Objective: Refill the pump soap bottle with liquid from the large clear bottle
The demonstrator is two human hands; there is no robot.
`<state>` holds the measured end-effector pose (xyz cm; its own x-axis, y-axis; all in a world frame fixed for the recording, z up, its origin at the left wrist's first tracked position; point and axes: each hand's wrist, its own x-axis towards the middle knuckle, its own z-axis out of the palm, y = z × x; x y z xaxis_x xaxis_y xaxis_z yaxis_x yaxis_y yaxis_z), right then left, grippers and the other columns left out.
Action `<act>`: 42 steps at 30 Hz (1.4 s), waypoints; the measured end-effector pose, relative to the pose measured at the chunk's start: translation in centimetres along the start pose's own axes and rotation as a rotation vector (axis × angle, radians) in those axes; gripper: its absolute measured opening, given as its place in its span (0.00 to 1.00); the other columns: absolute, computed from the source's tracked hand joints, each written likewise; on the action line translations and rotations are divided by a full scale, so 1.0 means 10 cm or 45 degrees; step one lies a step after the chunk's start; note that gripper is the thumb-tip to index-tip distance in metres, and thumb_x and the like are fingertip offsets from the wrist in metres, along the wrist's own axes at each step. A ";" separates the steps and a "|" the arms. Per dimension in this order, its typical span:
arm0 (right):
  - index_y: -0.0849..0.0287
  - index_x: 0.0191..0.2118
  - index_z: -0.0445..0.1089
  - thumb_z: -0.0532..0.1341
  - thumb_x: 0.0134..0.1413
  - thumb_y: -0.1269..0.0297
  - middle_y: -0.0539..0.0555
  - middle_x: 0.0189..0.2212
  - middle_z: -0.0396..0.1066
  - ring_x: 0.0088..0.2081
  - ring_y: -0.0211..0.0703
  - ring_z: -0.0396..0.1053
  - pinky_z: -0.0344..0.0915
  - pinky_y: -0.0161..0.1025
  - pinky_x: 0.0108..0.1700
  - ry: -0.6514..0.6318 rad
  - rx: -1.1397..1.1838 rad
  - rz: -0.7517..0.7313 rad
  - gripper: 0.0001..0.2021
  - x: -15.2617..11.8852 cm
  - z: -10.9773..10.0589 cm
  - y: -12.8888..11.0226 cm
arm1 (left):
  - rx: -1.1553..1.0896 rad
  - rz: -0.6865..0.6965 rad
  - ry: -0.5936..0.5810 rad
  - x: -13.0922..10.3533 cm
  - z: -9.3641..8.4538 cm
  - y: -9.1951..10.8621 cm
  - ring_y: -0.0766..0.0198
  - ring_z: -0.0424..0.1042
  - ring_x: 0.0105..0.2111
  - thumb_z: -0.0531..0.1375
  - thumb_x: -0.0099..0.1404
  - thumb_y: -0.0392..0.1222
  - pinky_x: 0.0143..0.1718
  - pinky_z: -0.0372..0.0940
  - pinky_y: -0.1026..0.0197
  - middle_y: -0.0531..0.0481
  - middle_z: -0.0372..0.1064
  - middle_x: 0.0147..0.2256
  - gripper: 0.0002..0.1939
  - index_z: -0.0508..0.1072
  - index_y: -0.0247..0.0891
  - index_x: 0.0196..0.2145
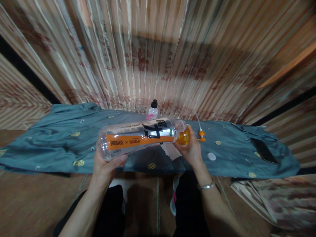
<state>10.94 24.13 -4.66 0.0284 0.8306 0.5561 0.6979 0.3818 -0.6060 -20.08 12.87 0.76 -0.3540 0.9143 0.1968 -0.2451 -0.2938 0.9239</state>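
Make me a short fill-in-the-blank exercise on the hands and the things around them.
1. The left hand supports the large clear bottle near its ____ (neck or base).
2. The amber bottle is gripped by the ____ hand.
3. The bottle with a pink label has a ____ cap.
4. The round lid on the cloth is ____.

Missing words: base; right; black; white.

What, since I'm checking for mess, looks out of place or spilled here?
The orange pump top lies detached on the teal cloth, its tube exposed, near a white disc, perhaps a cap. No clear spill shows.
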 end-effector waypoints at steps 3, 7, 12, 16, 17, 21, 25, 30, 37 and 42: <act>0.63 0.73 0.63 0.76 0.52 0.47 0.73 0.67 0.75 0.66 0.70 0.76 0.75 0.66 0.67 -0.012 0.000 0.005 0.47 0.00 -0.01 -0.01 | -0.032 0.005 0.001 0.00 0.00 0.00 0.63 0.69 0.20 0.83 0.46 0.45 0.15 0.61 0.62 0.56 0.79 0.33 0.49 0.69 0.49 0.62; 0.61 0.73 0.63 0.77 0.52 0.49 0.72 0.67 0.75 0.67 0.68 0.76 0.74 0.65 0.68 -0.019 -0.004 0.001 0.47 0.00 -0.02 -0.01 | -0.054 -0.001 0.005 0.01 0.00 -0.02 0.63 0.69 0.21 0.83 0.46 0.44 0.15 0.62 0.62 0.56 0.80 0.36 0.50 0.69 0.51 0.63; 0.61 0.73 0.63 0.76 0.53 0.45 0.71 0.67 0.76 0.66 0.68 0.77 0.75 0.66 0.67 -0.002 -0.023 -0.009 0.48 0.00 -0.02 -0.01 | -0.042 -0.011 0.031 0.01 0.03 0.00 0.63 0.68 0.20 0.84 0.44 0.46 0.14 0.60 0.61 0.57 0.80 0.34 0.48 0.70 0.51 0.60; 0.62 0.73 0.63 0.76 0.54 0.44 0.71 0.67 0.75 0.66 0.69 0.77 0.75 0.66 0.67 -0.003 -0.024 -0.032 0.47 0.01 -0.01 -0.01 | -0.026 0.007 0.052 0.00 0.07 0.04 0.64 0.66 0.19 0.84 0.45 0.48 0.14 0.58 0.61 0.60 0.74 0.28 0.44 0.72 0.48 0.57; 0.62 0.73 0.63 0.76 0.54 0.44 0.72 0.67 0.75 0.66 0.69 0.77 0.75 0.66 0.67 0.000 -0.022 -0.033 0.47 0.01 -0.01 -0.01 | -0.031 0.017 0.055 0.00 0.07 0.04 0.64 0.66 0.19 0.84 0.45 0.49 0.14 0.58 0.61 0.59 0.74 0.27 0.43 0.72 0.47 0.56; 0.63 0.73 0.64 0.77 0.53 0.46 0.72 0.67 0.75 0.67 0.69 0.76 0.74 0.66 0.68 -0.002 -0.026 -0.027 0.47 0.01 -0.01 -0.02 | -0.054 0.032 0.026 0.01 0.04 0.02 0.64 0.66 0.19 0.84 0.46 0.47 0.15 0.58 0.61 0.57 0.76 0.29 0.43 0.72 0.48 0.57; 0.62 0.73 0.63 0.77 0.53 0.48 0.72 0.68 0.74 0.67 0.68 0.76 0.73 0.66 0.69 -0.018 -0.032 -0.028 0.47 0.01 -0.02 -0.03 | -0.028 0.037 -0.006 0.00 0.02 0.02 0.64 0.67 0.19 0.83 0.49 0.48 0.16 0.58 0.60 0.59 0.74 0.28 0.37 0.74 0.47 0.54; 0.62 0.73 0.63 0.77 0.53 0.50 0.71 0.67 0.75 0.67 0.67 0.76 0.74 0.64 0.69 -0.009 -0.016 -0.039 0.47 0.01 -0.02 -0.04 | -0.038 0.044 -0.011 0.00 0.01 0.02 0.63 0.67 0.18 0.83 0.50 0.48 0.15 0.58 0.60 0.58 0.75 0.28 0.32 0.73 0.44 0.48; 0.61 0.73 0.64 0.78 0.52 0.52 0.70 0.67 0.75 0.67 0.67 0.76 0.75 0.64 0.68 -0.012 -0.010 -0.046 0.46 0.01 -0.02 -0.04 | -0.097 0.053 0.023 0.06 -0.04 -0.05 0.64 0.69 0.18 0.83 0.44 0.41 0.13 0.60 0.63 0.56 0.78 0.30 0.39 0.73 0.45 0.52; 0.60 0.73 0.64 0.78 0.51 0.53 0.70 0.66 0.76 0.65 0.66 0.77 0.76 0.63 0.67 0.002 -0.019 -0.050 0.46 0.01 -0.02 -0.04 | -0.075 0.065 0.052 0.06 -0.03 -0.04 0.64 0.69 0.17 0.82 0.45 0.39 0.12 0.61 0.63 0.55 0.79 0.30 0.32 0.74 0.44 0.44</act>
<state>10.81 24.02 -4.22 0.0021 0.8145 0.5801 0.7090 0.4079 -0.5753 -20.44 13.41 0.46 -0.4034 0.8860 0.2286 -0.2778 -0.3566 0.8920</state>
